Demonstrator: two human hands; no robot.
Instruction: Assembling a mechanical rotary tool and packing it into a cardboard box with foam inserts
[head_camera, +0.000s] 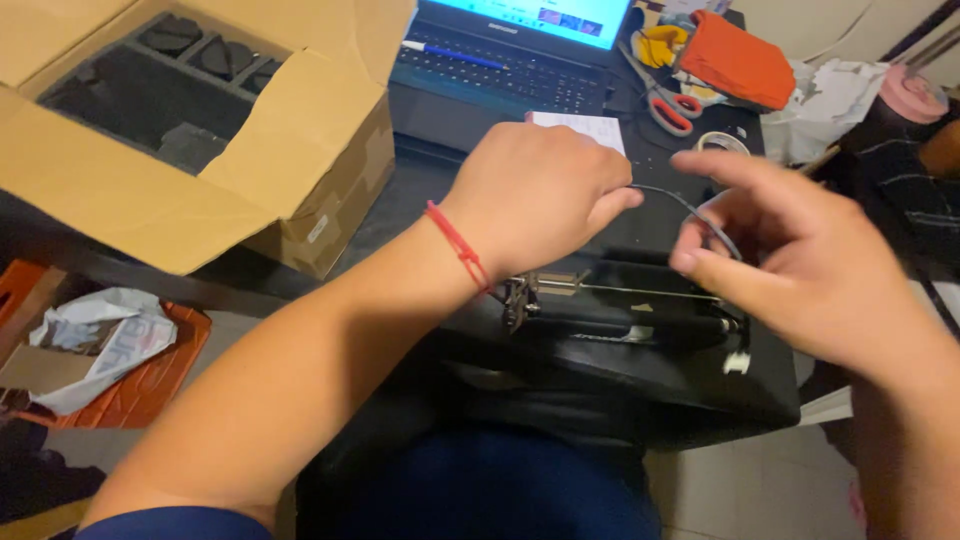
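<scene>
My left hand (540, 195), with a red string bracelet on the wrist, pinches one end of a thin dark cable (690, 208). My right hand (800, 250) holds the cable's other end between thumb and fingers, index finger stretched out. Both hands hover just above a black device (650, 360) with a metal rod and bracket mechanism (600, 295), which rests on my lap at the desk edge. The cable arcs between the two hands.
An open cardboard box (180, 130) with dark foam inserts stands at the left. A laptop (500, 60) with a blue pen on it sits behind, beside red-handled scissors (670, 105), an orange pouch (740, 60), a tape roll (722, 142) and a white card (585, 128). Crumpled paper (100, 340) lies lower left.
</scene>
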